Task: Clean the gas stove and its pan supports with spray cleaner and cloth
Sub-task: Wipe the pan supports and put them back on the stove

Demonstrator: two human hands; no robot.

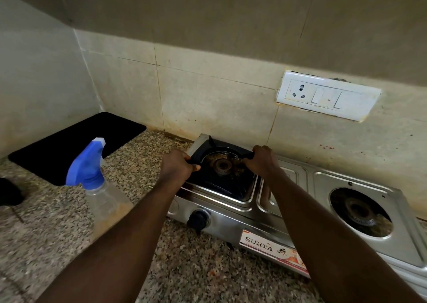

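On the stove's [231, 224] left burner sits the black pan support [231, 187], and both hands clamp it: the left hand [176, 166] curls round its left edge, the right hand [262, 159] round its far right corner. Just left of the stove, the spray bottle [92, 175] stands upright on the counter [184, 268]. Farther left of the stove lies a black mat [69, 145].
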